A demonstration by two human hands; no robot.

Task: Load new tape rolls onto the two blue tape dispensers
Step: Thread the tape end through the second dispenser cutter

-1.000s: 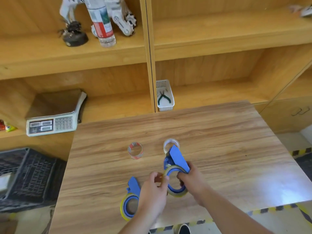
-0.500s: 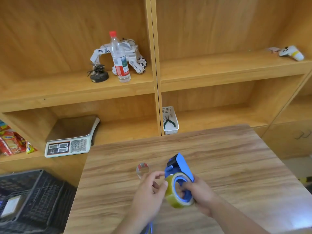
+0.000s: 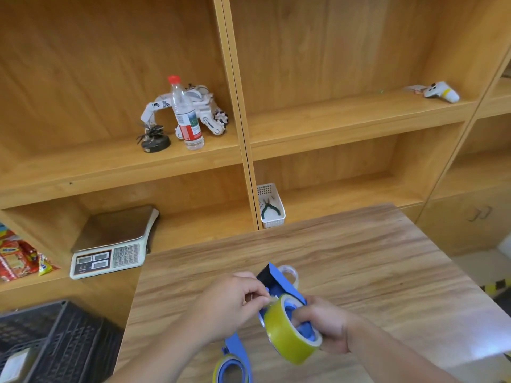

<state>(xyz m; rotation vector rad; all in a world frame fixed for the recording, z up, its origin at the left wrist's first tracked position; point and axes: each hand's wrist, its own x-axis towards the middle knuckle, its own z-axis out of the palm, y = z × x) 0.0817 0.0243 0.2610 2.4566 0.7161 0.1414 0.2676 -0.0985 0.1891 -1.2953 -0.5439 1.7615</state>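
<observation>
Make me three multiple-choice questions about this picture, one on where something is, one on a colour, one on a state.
1. Where is the water bottle?
A. shelf
B. table
C. crate

2. What colour is the tape roll on the held dispenser?
A. red
B. yellow
C. white

3. What is the left hand doing?
A. lying flat
B. gripping the scale
C. pinching at the roll's top edge

Answers: 1 A, it stands beside the toy robot. 2 B, its outer face is yellow. 3 C, its fingertips meet there while the right hand grips the dispenser.
</observation>
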